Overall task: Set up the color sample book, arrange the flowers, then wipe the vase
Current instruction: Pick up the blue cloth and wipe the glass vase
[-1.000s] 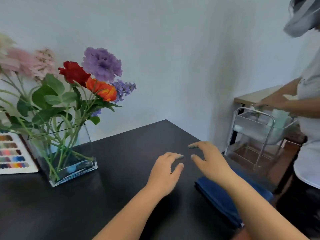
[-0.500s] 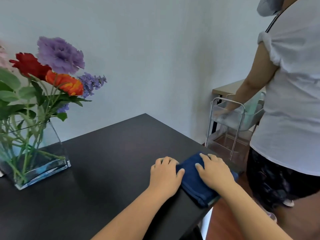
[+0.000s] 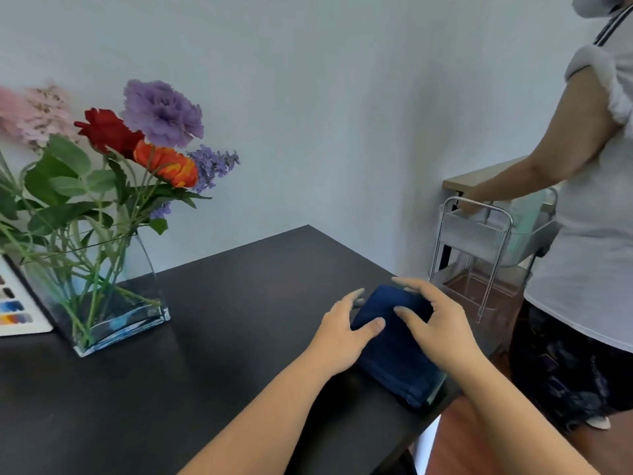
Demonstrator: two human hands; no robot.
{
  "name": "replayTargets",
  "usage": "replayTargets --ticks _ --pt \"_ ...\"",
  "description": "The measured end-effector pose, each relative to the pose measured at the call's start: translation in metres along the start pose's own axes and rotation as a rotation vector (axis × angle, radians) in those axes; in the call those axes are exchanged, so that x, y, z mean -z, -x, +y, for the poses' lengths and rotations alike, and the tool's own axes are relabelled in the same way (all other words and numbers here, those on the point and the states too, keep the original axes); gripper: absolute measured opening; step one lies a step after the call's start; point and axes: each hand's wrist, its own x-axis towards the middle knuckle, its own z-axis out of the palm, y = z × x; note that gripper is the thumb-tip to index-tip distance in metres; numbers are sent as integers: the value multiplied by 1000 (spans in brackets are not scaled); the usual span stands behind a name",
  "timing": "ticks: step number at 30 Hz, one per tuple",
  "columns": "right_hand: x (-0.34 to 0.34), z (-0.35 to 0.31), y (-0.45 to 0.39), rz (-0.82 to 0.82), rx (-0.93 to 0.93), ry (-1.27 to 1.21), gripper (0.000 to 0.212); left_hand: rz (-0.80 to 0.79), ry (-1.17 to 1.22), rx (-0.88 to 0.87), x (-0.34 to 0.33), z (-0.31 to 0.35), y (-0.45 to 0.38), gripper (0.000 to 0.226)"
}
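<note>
Both hands on the cloth, lower right of frame

Left hand (image 3: 342, 332) and right hand (image 3: 442, 323) clasp the folded blue cloth (image 3: 394, 344) at the table (image 3: 212, 320) edge; vase (image 3: 102, 289) with flowers (image 3: 137, 145) far left, swatch book (image 3: 17, 310) behind it, bystander (image 3: 589, 234) and cart (image 3: 479, 255) right.

a plain pale blue-grey wall (image 3: 342, 97) runs behind a black table (image 3: 171, 389). at the right stands a clear cart with a chrome frame (image 3: 479, 241), a light wooden desk (image 3: 479, 176) behind it, and reddish wood floor (image 3: 455, 447) below.
</note>
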Motion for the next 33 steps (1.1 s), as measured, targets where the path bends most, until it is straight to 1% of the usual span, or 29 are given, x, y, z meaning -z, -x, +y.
replayTargets --ticks 2,4,6,7,8,11,12,14,16,18,20,22,24,25,26,28,30,31,33 --pt "-4 -16 -6 -9 51 -73 52 -6 123 -35 18 6 5 34" --pt "-13 -32 -13 5 76 -129 49 33 167 -73 37 12 14 16" --pt "-25 -47 -18 21 90 -177 42 117 125 -117 58 17 24 10" --pt "-33 -54 -19 2 105 -194 39 165 85 -137 69 20 29 10" --pt "-43 -59 -20 -49 126 -197 42 215 33 -153 80 23 33 10" --pt "-78 -73 -18 -264 161 -158 78 352 -174 -170 115 32 47 8" --pt "-91 -78 -17 -297 162 -163 85 385 -243 -169 128 35 51 6" --pt "-118 -91 -18 -307 144 -227 90 449 -375 -183 151 42 62 6" --pt "-143 -106 -19 -336 96 -320 88 532 -488 -206 170 48 72 9" --pt "-168 -121 -21 -384 91 -404 80 631 -535 -216 187 51 83 13" --pt "-192 -140 -20 -401 102 -498 66 711 -574 -209 204 51 92 16" --pt "-213 -156 -21 -380 110 -564 49 774 -604 -194 219 49 101 17" --pt "-232 -167 -25 -360 130 -574 33 842 -609 -186 234 45 112 14" --pt "-239 -170 -28 -353 142 -565 28 860 -600 -185 241 42 117 10" --pt "-247 -172 -32 -345 155 -546 28 864 -580 -181 250 38 124 13" --pt "-261 -176 -42 -299 190 -480 34 831 -506 -151 270 29 139 23" --pt "-273 -180 -52 -230 222 -445 45 829 -398 -100 293 16 150 32" --pt "-278 -183 -58 -192 229 -454 50 853 -320 -67 306 9 153 33" --pt "-289 -189 -70 -131 252 -489 55 918 -136 -1 331 -5 153 30"
